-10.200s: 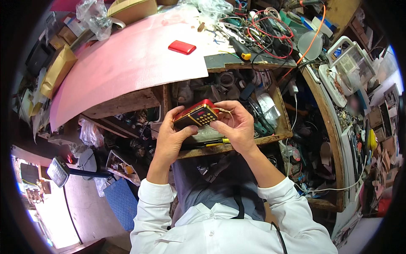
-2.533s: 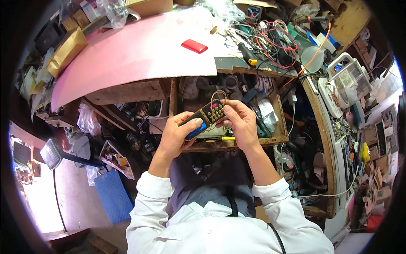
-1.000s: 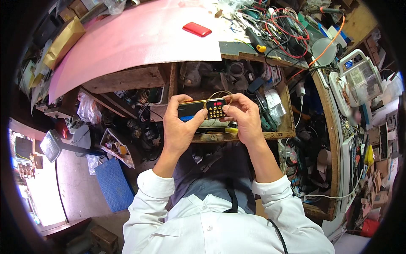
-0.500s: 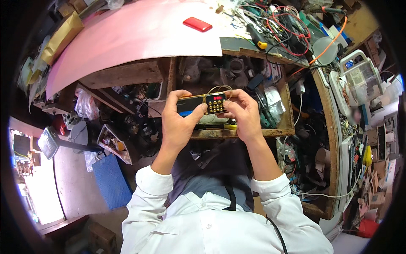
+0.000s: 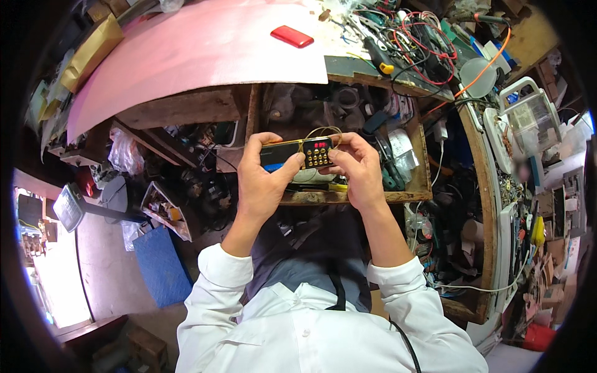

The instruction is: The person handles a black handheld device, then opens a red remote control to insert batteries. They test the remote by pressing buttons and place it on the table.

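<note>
Presently oblong blk device (image 5: 283,151) approx level, face twd me: gold trim along top edge, red-lit display (image 5: 320,144) at R end, rows of round gold btns (image 5: 318,157) just below it, blue patch (image 5: 273,166) at lower L nr my L thumb, thin tan cord (image 5: 322,128) looping above the top edge. L hand (image 5: 261,183) grasps the L end, thumb across the front; R hand (image 5: 360,173) grasps the R end, thumb at R edge of the btns. Posn: held above the open wooden drawer (image 5: 311,198), nr its front wall, well apart from the red case (image 5: 291,36) on the pink sheet (image 5: 205,56).
</note>
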A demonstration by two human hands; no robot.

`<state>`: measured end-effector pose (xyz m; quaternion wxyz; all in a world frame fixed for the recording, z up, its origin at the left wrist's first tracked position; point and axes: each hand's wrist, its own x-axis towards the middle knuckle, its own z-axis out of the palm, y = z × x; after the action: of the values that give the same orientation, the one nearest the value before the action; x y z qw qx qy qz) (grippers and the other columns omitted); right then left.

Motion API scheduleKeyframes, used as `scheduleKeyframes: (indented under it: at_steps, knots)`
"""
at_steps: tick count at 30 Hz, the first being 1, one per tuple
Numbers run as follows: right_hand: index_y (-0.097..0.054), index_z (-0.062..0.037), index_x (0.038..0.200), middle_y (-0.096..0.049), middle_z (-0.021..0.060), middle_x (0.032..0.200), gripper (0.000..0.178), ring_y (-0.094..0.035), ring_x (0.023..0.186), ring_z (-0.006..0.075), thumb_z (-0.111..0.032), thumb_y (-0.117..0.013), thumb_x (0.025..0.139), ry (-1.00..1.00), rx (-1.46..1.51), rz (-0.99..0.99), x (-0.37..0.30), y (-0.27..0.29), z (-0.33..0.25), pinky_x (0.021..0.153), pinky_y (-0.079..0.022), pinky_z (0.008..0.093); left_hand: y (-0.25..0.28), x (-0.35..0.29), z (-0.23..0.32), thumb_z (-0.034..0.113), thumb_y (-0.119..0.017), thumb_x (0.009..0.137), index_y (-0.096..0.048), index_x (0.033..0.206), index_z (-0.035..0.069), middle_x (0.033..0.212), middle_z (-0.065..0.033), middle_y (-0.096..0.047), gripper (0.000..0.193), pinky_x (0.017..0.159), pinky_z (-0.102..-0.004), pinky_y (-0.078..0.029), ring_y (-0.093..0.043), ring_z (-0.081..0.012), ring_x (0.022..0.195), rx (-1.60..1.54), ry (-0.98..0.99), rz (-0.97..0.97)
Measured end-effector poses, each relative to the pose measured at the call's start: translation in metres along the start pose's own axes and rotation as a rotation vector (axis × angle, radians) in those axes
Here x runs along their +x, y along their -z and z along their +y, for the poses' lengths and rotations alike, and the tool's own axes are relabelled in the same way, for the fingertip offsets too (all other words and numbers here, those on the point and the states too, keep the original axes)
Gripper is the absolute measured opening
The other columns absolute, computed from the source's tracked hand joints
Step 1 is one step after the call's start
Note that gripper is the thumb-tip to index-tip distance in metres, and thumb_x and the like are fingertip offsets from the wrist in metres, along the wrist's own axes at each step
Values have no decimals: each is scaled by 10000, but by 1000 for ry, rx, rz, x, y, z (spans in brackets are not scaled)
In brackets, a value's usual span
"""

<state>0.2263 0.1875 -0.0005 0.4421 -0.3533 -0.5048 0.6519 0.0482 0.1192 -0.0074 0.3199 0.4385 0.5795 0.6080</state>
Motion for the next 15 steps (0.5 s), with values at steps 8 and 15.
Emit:
scheduleKeyframes:
  at_steps: [8, 15]
  knots:
    - [-598, 37, 1153, -695, 93, 1000, 274, -685, 866, 132, -26, -677, 898, 2, -20, -10, -2, -2, -2, 747, -617, 297, -1, 0, 1, 119, -817, 845, -581, 1124, 30, 968, -52, -685, 376, 796, -264, -529, -650, -111, 874, -31, 22, -2]
    - [-574, 38, 1157, -674, 70, 968, 347, -661, 836, 107, -6, -742, 856, 10, -77, -6, 1, -2, 3, 748, -605, 276, -1, 1, -7, 126, -820, 841, -582, 1122, 32, 965, -50, -687, 380, 797, -266, -528, -649, -109, 873, 103, -68, 17]
